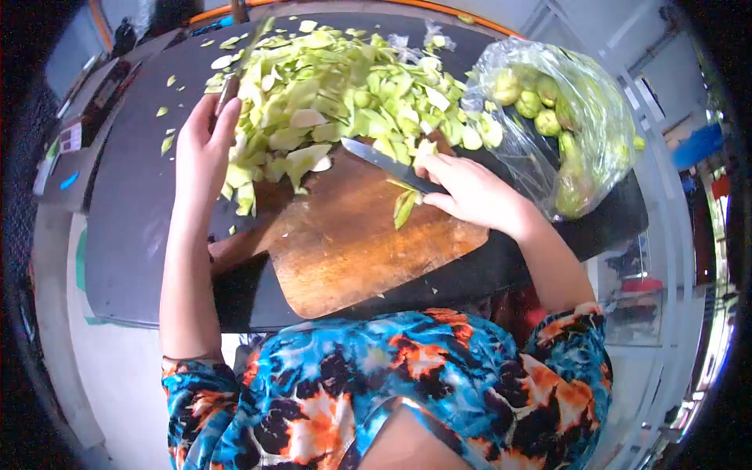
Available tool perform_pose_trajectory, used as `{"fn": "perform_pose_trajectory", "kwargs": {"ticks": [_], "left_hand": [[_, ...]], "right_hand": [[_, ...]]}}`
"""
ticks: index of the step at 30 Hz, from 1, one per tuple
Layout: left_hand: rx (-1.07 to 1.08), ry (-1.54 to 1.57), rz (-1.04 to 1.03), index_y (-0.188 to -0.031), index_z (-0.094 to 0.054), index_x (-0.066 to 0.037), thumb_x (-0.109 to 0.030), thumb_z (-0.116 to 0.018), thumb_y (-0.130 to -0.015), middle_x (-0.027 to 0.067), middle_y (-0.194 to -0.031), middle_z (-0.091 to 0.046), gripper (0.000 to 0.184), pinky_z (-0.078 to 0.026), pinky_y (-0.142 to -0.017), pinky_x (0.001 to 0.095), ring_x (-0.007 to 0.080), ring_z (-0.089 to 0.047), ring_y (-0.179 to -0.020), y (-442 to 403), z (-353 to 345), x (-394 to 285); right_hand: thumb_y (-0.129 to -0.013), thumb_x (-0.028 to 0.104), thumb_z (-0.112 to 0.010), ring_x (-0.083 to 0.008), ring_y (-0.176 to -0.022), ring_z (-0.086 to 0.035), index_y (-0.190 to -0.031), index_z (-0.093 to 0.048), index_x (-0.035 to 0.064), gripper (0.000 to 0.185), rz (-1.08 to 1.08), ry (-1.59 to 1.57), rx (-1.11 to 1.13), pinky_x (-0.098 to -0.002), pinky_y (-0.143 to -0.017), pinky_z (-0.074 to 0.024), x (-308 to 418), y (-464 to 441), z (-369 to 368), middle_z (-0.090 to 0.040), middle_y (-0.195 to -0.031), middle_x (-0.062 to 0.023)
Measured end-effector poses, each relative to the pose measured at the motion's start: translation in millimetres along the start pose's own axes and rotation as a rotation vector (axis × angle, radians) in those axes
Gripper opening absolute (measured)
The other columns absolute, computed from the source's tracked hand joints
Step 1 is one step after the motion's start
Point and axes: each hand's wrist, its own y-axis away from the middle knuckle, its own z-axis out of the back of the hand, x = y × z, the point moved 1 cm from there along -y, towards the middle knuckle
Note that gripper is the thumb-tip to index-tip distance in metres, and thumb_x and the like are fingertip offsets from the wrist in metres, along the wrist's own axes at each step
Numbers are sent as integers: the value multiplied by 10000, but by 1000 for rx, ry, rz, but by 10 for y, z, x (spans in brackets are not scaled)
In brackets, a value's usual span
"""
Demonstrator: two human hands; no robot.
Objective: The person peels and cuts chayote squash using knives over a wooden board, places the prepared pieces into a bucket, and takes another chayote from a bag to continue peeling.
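Observation:
My left hand (207, 129) is closed around the brown handle of a long, thin knife (249, 53), its blade angled up and away beside the heap. My right hand (470, 186) grips the dark handle of a second knife (378, 159), whose blade points left over the wooden cutting board (352, 243). Small green strips (405, 207) hang beside my right fingers, and a pale piece shows near the fingertips. Behind both hands lies a large heap of thin, pale green slices (313, 86), spilling onto the far part of the board.
A clear plastic bag (607, 117) at the right holds several whole green fruits or vegetables (529, 104). The board rests on a dark table (129, 211), near its front edge. Scattered slices lie on the table at the left and back.

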Motion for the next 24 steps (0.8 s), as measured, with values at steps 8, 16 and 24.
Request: {"fn": "perform_pose_trajectory", "kwargs": {"ticks": [8,16,24], "left_hand": [[13,-64,-32,-1053,-588,-19,-278,-551,-948,-39,-728,-517,283,-379,-580,202,44,-459,-640,25,-35,-8],[16,-11,-100,-1077,-578,-3,-242,-600,-917,-12,-782,-536,288,-417,-637,217,62,-498,-719,58,-93,-2],[-78,-195,-352,-1065,-556,9,-161,-672,-841,109,-909,-589,304,-456,-757,276,176,-578,-828,70,-103,-102]], "right_hand": [[-834,285,-651,-390,-1079,-518,-1265,-473,53,521,23,189,-567,-432,-941,-432,-486,-483,602,-514,-1185,-204],[-838,504,-597,-234,-868,-617,-1204,-545,13,614,-933,-240,-655,-345,-695,-490,-2448,-28,675,-615,-1098,-158],[-774,560,-641,-323,-1091,-553,-1378,-377,112,797,-972,-617,-830,-543,-832,-468,-3495,-872,500,-487,-1313,-124]]}}
